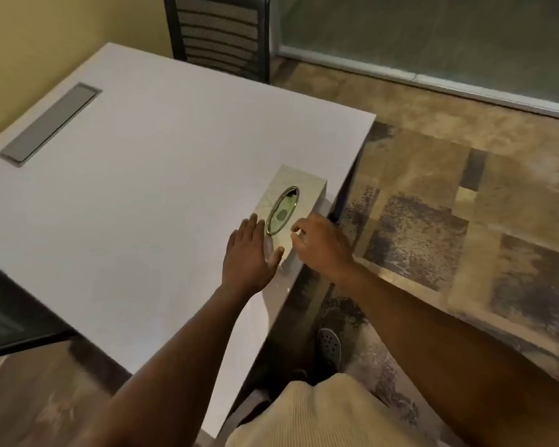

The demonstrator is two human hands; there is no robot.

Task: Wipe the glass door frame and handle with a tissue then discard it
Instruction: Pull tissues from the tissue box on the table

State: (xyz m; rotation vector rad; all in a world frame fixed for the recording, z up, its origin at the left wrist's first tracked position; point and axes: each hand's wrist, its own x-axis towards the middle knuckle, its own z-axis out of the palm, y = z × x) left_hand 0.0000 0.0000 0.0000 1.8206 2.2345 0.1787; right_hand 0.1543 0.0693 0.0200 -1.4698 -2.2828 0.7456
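Tissue box [299,201] sits on the worktop [126,188]; left hand [249,253] lies flat beside it, fingers wide; right hand [323,243] curls over it, holding nothing.

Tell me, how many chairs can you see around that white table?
2. One mesh-backed chair stands at the table's far end; part of another dark chair shows at the left edge. Others may be hidden.

Left hand [249,253] hides the tissue box's [299,188] near left side
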